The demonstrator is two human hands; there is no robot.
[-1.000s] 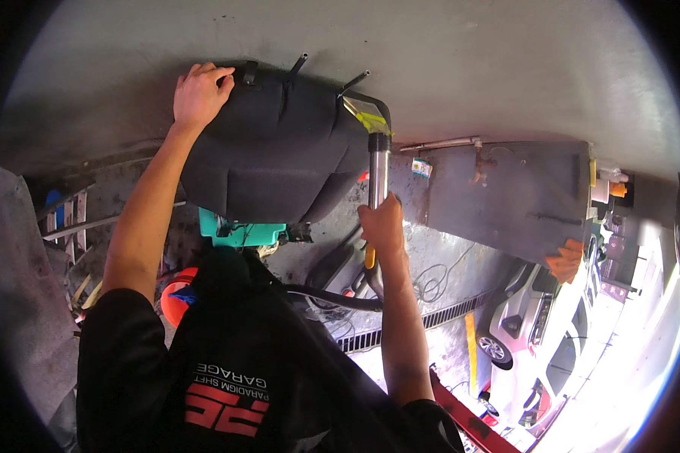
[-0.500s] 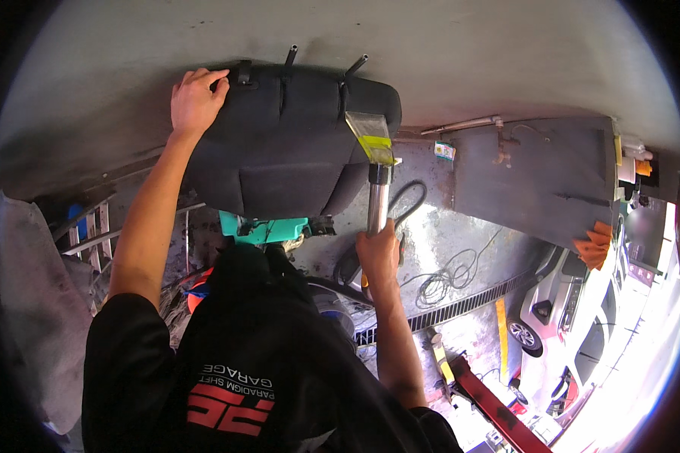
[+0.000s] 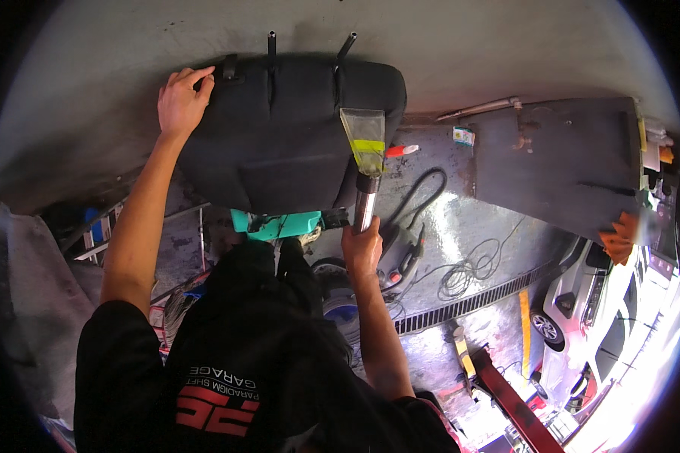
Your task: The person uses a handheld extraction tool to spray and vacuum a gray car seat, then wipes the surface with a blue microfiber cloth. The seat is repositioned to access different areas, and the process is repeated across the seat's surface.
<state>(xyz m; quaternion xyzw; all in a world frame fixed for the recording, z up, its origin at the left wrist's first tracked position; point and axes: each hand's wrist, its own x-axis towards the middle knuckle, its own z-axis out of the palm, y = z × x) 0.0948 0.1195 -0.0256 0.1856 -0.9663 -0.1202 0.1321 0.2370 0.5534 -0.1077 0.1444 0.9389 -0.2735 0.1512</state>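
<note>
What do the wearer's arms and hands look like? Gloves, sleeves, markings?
Left hand and right hand are ungloved, with no wristwear visible. Forearms are bare. Short black sleeves belong to a black shirt with a red-and-white print.

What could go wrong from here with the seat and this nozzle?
The black seat back could tip or slide if the left hand, at its upper left corner, slips. The clear nozzle might scuff the seat if the right hand pushes the metal tube too hard. The looped cable on the floor might catch a foot.
</note>
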